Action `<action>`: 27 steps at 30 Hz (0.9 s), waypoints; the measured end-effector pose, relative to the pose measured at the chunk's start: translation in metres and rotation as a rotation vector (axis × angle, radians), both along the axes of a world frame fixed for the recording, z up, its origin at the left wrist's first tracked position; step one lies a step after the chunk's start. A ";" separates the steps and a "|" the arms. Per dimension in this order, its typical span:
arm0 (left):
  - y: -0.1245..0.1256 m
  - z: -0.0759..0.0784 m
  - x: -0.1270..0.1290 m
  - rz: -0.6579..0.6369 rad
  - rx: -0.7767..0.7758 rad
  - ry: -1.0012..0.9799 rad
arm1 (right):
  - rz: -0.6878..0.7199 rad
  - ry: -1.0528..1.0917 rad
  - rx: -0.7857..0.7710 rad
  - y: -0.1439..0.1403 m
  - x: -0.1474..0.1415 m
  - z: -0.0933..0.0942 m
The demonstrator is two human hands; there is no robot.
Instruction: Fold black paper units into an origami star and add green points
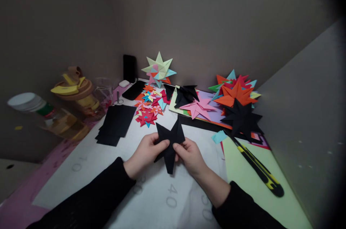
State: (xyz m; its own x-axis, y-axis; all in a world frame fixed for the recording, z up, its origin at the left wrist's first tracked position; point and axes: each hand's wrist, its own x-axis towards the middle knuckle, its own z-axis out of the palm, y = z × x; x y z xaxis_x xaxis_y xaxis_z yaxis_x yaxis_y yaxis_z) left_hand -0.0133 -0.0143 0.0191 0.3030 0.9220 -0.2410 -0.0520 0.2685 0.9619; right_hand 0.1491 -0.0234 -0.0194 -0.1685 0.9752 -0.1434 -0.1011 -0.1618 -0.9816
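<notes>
A black folded paper star (171, 131) is held up over the white mat, its points spread up, sideways and down. My left hand (148, 149) grips it from the left, thumb on its front and fingers behind. From the right, my right hand (190, 155) pinches it the same way, the thumb near the middle. Both thumbs almost meet at the star's centre; most fingertips are hidden behind the paper. To the left lies a stack of black paper sheets (117, 122). Beyond the hands are several small coloured paper stars (148, 106) and a pink star (198, 107).
A yellow-black utility knife (261, 169) lies on pale green paper (240, 185) at right. A black star (242, 119) leans on coloured stars near the wall. Small scissors (118, 99), a phone (134, 89), a tumbler (78, 94) and a bottle (51, 113) stand or lie leftward.
</notes>
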 end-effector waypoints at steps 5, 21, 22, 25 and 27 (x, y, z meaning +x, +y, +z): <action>0.001 0.002 -0.003 -0.046 -0.007 -0.022 | 0.011 0.073 0.019 0.000 0.002 -0.005; 0.012 -0.005 -0.011 0.119 0.040 0.047 | -0.182 0.093 -0.086 0.005 0.002 -0.002; 0.012 -0.004 -0.011 0.113 0.044 0.045 | -0.178 0.080 -0.074 0.005 0.002 -0.002; 0.010 0.001 -0.009 0.088 0.087 0.025 | -0.134 0.026 -0.029 0.003 0.003 0.000; 0.010 0.004 -0.008 0.081 0.117 -0.002 | -0.081 -0.016 -0.020 0.002 0.002 0.002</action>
